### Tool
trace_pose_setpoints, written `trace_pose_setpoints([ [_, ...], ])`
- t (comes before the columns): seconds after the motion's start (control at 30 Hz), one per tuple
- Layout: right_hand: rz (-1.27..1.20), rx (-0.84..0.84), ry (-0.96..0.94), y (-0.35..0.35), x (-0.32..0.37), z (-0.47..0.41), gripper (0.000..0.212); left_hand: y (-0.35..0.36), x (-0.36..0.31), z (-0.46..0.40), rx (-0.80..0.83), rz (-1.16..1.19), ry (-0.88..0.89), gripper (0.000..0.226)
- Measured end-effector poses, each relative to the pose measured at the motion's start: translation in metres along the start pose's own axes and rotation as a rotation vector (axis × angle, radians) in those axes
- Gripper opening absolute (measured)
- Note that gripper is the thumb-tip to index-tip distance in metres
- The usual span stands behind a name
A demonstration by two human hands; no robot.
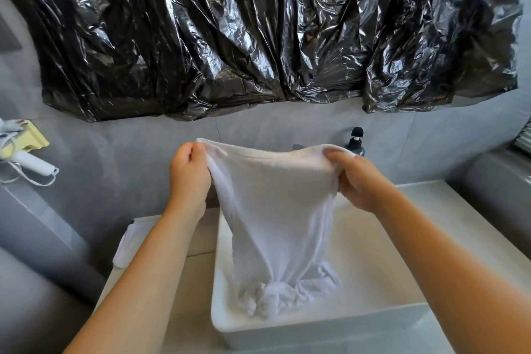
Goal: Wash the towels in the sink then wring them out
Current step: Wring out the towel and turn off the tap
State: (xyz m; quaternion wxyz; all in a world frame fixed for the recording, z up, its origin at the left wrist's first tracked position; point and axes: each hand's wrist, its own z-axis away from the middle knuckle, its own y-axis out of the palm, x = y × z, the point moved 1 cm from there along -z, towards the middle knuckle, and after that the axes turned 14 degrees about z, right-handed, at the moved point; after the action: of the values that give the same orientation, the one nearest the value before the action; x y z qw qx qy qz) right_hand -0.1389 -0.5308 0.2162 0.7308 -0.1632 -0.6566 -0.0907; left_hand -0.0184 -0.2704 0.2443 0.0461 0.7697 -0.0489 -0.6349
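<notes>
From the head camera I see my left hand (188, 172) and my right hand (355, 181) holding up a white towel (273, 210) over the white sink (373, 316). What could go wrong? I think the towel is wet and heavy, so a corner could slip out and it would flop down and splash. Its bottom end is bunched on the sink floor, so it could drip over the edge if I swing it sideways. My left fingers are curled and pinch the top left corner. My right fingers are curled over the top right corner and squeeze it. Another white towel (129, 241) hangs off the counter to the left, and could slide off if bumped. A dark soap bottle (356, 142) stands behind.
</notes>
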Motion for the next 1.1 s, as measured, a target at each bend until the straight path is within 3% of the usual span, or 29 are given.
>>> trace_pose_setpoints([
  [0.07, 0.084, 0.003, -0.013, 0.008, 0.016, -0.005, 0.042, 0.005, -0.010, -0.003, 0.051, -0.022, -0.022, 0.023],
  [0.2, 0.280, 0.025, -0.033, 0.020, 0.029, -0.008, 0.039, 0.016, -0.030, -0.001, 0.212, -0.026, -0.128, 0.020],
  [0.33, 0.178, -0.003, -0.001, 0.021, 0.028, -0.005, 0.027, 0.013, -0.031, 0.008, 0.362, -0.128, -0.165, 0.015],
  [0.43, 0.088, 0.096, 0.022, 0.025, 0.027, -0.002, 0.018, 0.007, -0.019, 0.015, 0.524, -0.336, -0.267, 0.021],
  [0.57, 0.426, 0.111, 0.006, 0.028, 0.022, -0.007, 0.053, 0.006, -0.011, 0.026, 0.654, -0.644, -0.267, 0.015],
  [0.73, 0.715, 0.028, -0.059, 0.029, 0.010, -0.006, 0.029, 0.009, -0.017, 0.026, 0.612, -0.320, -0.260, 0.011],
  [0.87, 0.439, 0.051, -0.144, 0.035, 0.006, 0.004, 0.013, 0.014, -0.026, 0.024, 0.621, -0.249, -0.193, 0.011],
  [0.97, 0.289, -0.001, -0.178, 0.046, 0.005, 0.010, 0.024, 0.019, -0.024, 0.025, 0.600, -0.210, -0.192, 0.024],
  [1.1, 0.314, -0.045, -0.235, 0.060, -0.001, 0.013, 0.040, 0.024, -0.009, 0.030, 0.556, -0.165, -0.247, 0.035],
])
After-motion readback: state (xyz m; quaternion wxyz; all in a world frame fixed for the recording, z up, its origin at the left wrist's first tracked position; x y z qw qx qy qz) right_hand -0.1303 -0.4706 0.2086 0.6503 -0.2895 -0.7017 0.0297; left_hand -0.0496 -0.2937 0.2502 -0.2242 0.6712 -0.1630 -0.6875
